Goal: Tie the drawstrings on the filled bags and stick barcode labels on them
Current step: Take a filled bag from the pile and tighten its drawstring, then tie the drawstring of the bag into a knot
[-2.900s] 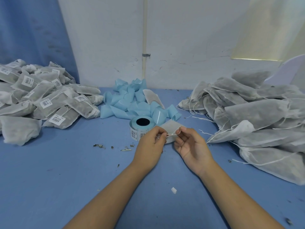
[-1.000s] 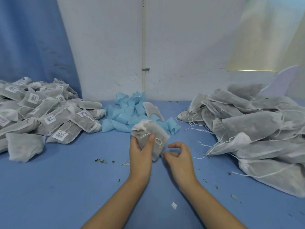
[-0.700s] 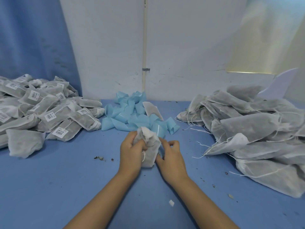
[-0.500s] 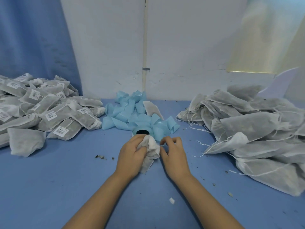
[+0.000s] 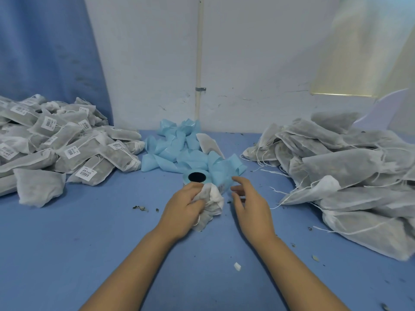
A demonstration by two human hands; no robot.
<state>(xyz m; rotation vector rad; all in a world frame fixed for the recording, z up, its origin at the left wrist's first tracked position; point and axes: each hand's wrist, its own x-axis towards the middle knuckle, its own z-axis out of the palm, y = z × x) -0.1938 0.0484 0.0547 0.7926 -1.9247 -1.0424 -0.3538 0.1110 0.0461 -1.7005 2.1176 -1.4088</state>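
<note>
One filled drawstring bag [image 5: 212, 203] sits bunched in the left hand [image 5: 183, 209], whose fingers [image 5: 192, 189] curl over its gathered top while its lower end rests on the blue worktop [image 5: 89, 243]. The right hand [image 5: 251, 207] hovers just beside the bag, its fingers [image 5: 241, 181] loosely spread and grasping nothing (whether the fingertips touch the roll cannot be told). Just behind both hands stands the barcode label roll [image 5: 197, 177], with a heap of blue backing strips [image 5: 177, 153] beyond it. Labelled bags [image 5: 67, 149] are piled at the left and unlabelled bags [image 5: 341, 167] with loose strings at the right, both well apart from the hands.
</note>
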